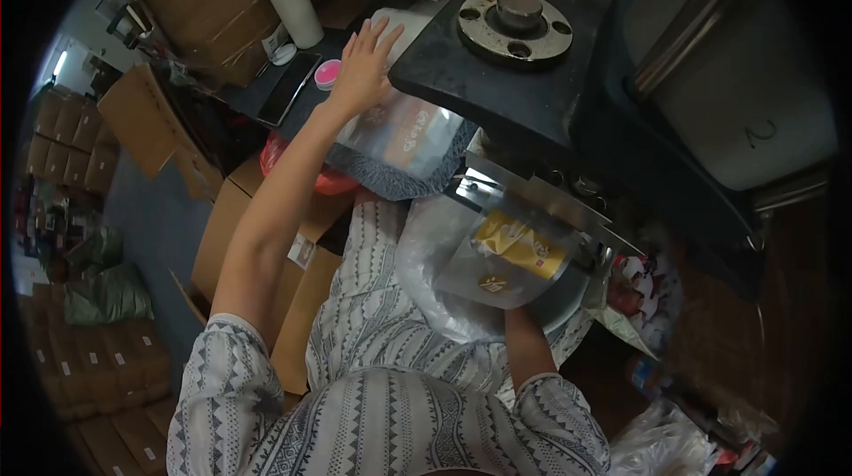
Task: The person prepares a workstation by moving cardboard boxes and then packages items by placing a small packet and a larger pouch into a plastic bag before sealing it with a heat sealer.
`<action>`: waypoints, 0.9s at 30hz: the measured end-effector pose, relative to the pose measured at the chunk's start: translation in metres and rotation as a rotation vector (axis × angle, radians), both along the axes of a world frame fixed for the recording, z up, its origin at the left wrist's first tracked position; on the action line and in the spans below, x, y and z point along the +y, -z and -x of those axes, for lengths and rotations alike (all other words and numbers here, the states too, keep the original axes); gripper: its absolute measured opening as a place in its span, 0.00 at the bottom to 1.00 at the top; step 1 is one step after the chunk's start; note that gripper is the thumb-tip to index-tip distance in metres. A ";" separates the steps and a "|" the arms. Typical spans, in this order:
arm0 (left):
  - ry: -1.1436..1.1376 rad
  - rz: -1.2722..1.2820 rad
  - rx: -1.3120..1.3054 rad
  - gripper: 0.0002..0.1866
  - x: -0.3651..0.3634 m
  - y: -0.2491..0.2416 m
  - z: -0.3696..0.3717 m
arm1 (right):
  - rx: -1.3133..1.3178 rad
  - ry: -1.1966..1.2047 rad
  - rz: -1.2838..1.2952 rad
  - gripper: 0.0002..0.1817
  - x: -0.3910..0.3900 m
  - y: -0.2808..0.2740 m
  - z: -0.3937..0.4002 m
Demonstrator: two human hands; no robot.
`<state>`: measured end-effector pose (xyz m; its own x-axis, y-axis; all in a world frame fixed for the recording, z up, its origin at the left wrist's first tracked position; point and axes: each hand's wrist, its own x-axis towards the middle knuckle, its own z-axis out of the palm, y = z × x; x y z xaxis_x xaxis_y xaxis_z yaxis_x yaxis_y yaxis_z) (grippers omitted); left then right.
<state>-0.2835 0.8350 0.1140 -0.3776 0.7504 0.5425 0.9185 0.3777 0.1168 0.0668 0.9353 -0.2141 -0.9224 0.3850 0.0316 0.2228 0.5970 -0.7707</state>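
My left hand (362, 68) is stretched forward with its fingers extended, over a stack of clear printed plastic pouches (404, 134) lying on a grey textured cloth (390, 176). It appears to rest on the far part of the stack. My right hand (524, 323) shows only near the wrist. The rest goes behind a clear pouch with a yellow printed panel (522, 245), so its fingers are hidden. That pouch lies against the metal jaws (541, 196) of a dark machine (524, 90), above a basin lined with clear plastic (430, 285) at my lap.
Left of the pouch stack are a phone (290, 88), a small pink pot (327, 75) and a white cylinder (290, 1). An open cardboard box (235, 228) stands by my left side. A pale machine housing (737, 77) rises at right. Crumpled plastic bags (666, 440) lie below right.
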 end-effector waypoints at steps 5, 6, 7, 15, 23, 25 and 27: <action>0.046 0.073 -0.152 0.35 -0.001 0.037 0.029 | -0.189 0.056 0.037 0.39 0.002 0.017 -0.002; 0.068 0.098 -0.207 0.36 0.002 0.045 0.025 | -0.244 0.079 0.051 0.39 -0.007 0.018 -0.004; -0.080 0.170 -0.245 0.35 0.007 0.036 0.009 | -0.296 0.109 0.067 0.40 -0.011 0.020 -0.030; -0.242 0.222 -0.023 0.32 -0.003 0.074 0.013 | -0.391 -0.248 0.327 0.15 -0.056 -0.239 -0.095; -0.087 0.270 0.053 0.30 -0.059 0.042 -0.132 | 0.012 0.658 -0.473 0.10 0.048 -0.346 -0.111; -0.021 0.262 -0.023 0.32 -0.068 0.066 -0.146 | -0.032 0.482 -0.577 0.08 0.073 -0.315 -0.101; 0.047 0.185 -0.068 0.31 -0.075 0.068 -0.146 | -0.083 0.500 -0.574 0.09 0.080 -0.314 -0.099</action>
